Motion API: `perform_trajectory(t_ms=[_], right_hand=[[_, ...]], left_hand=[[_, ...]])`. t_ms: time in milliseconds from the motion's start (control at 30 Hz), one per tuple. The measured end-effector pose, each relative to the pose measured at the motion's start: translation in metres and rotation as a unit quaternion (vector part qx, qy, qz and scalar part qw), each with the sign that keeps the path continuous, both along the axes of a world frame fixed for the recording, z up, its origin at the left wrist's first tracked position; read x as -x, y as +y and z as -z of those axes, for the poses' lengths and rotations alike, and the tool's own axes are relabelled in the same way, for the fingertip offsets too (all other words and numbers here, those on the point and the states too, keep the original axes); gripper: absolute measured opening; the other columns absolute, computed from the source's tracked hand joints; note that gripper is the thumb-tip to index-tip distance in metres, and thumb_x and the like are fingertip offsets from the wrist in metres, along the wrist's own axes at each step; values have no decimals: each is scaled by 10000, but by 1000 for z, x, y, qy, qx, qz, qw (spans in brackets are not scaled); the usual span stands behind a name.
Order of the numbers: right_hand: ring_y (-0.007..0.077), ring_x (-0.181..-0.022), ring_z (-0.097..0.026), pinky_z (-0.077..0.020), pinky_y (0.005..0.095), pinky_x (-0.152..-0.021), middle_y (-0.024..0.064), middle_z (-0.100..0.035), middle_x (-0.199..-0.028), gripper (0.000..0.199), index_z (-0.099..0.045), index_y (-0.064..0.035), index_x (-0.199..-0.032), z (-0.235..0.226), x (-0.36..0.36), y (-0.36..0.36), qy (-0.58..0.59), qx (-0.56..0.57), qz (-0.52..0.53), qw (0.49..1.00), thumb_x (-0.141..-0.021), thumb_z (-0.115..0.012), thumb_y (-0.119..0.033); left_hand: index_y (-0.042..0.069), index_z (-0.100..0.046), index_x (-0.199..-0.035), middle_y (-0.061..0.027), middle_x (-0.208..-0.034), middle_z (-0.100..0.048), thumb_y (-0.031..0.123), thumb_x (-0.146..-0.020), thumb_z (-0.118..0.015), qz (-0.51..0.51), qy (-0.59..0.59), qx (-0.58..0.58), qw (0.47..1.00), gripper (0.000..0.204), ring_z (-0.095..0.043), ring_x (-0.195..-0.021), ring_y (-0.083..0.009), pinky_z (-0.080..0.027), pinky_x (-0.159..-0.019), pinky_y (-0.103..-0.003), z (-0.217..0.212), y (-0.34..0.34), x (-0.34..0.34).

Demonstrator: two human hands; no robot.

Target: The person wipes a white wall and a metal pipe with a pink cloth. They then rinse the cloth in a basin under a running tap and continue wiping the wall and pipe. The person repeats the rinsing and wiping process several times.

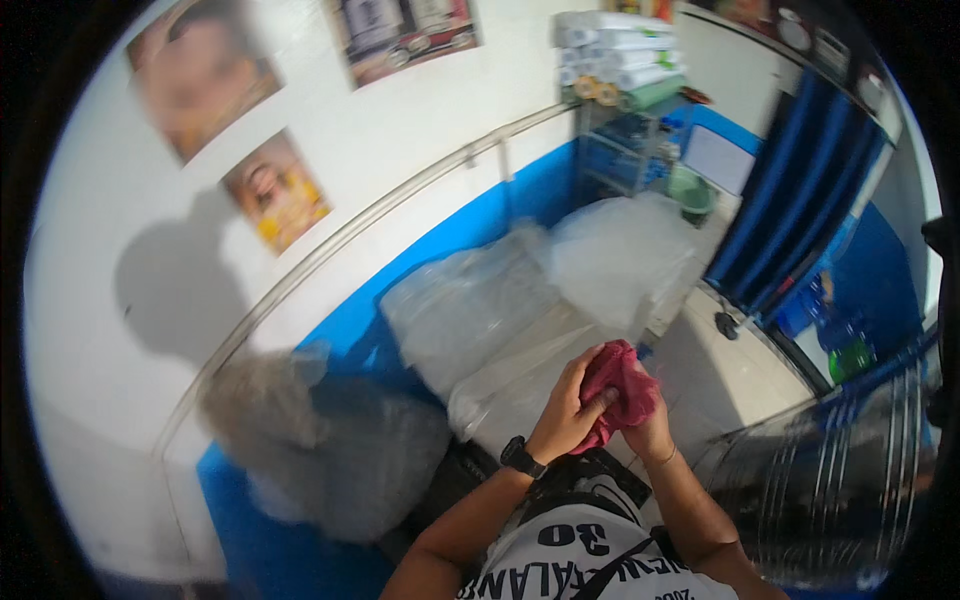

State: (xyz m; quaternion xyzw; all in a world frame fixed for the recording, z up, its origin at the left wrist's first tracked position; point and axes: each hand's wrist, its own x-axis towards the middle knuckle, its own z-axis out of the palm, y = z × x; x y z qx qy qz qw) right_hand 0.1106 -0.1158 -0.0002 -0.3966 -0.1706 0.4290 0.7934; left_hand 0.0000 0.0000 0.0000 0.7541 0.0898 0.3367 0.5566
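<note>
A crumpled dark pink cloth [622, 390] is bunched between my two hands, in front of my body. My left hand [566, 412], with a black watch [523, 458] at its wrist, has its fingers wrapped round the cloth from the left, the thumb pressed over it. From the right and below, my right hand [652, 430] closes on the same cloth; most of its fingers are hidden behind the fabric. Beyond my hands lie large bundles of clear plastic wrapping [470, 300].
More plastic wrapping [340, 450] is heaped at the left by the blue and white wall. A shelf [612, 150] at the back bears several white rolls [625, 50]; a green bucket [690, 195] stands beside it. Blue curtain [800, 190] and a shiny metal drum-like object [830, 480] are at the right.
</note>
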Motion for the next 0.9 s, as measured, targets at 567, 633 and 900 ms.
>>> perform_trajectory(t_ms=[567, 633, 900], right_hand=[[285, -1434, -413, -327, 410, -1195, 174, -348, -1612, 919, -182, -46, -1644, 33, 67, 63, -522, 13, -46, 851, -1011, -579, -580], [263, -1341, -507, -418, 384, -1115, 147, -472, -1509, 779, -296, -37, -1599, 33, 56, 77, -388, -31, -179, 904, -1048, -550, -526], [222, -1214, -594, -486, 378, -1034, 129, -606, -1335, 617, -450, -2, -1490, 44, 39, 58, -184, 30, -339, 922, -1112, -417, -488]], left_hand=[[89, -373, -1558, -116, -1492, -497, 291, -1017, -660, -238, -156, 350, 892, 645, -450, -1398, -231, -353, -1188, -389, -19, -42, 76], [97, -342, -1593, -118, -1542, -459, 311, -1023, -643, -215, -161, 335, 903, 679, -417, -1433, -234, -326, -1202, -384, -20, -48, 75], [98, -318, -1626, -100, -1630, -384, 312, -1012, -657, -223, -99, 261, 934, 734, -374, -1479, -230, -258, -1239, -391, -2, -66, 73]])
